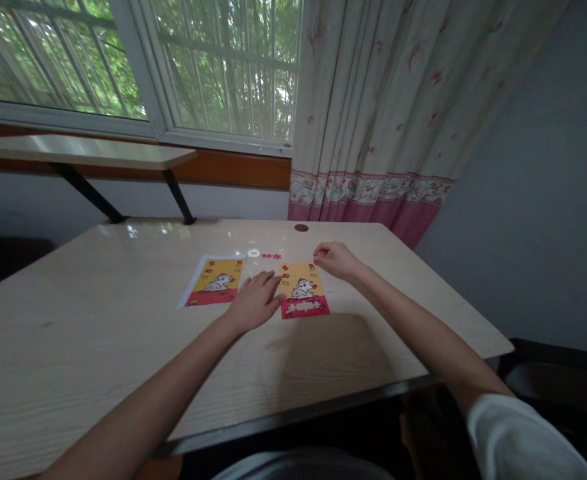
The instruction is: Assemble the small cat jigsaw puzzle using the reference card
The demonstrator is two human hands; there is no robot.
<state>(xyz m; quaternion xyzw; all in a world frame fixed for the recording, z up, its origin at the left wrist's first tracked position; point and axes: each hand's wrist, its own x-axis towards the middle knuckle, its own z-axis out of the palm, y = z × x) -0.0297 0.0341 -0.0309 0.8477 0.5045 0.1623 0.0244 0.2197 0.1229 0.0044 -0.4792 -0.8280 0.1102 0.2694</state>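
Observation:
A jigsaw puzzle [303, 283] with a white cartoon animal on yellow and red lies flat on the desk. Its red lower strip has a pale gap where the desk shows through. My left hand [257, 300] rests palm down with fingers stretched out, its fingertips at the puzzle's left edge. Just beyond the puzzle's upper right corner, my right hand [337, 260] is closed in a pinch on what looks like a small red puzzle piece, mostly hidden by the fingers. Several loose red puzzle pieces [272, 256] lie behind the puzzle. A printed sheet [214, 282] with the same picture lies left of my left hand.
The pale wooden desk [138, 347] spreads under everything. A raised shelf [83, 152] on black legs stands at the back left. A round brown grommet [301, 228] sits near the rear edge. Behind are a barred window [223, 67] and a floral curtain [368, 120].

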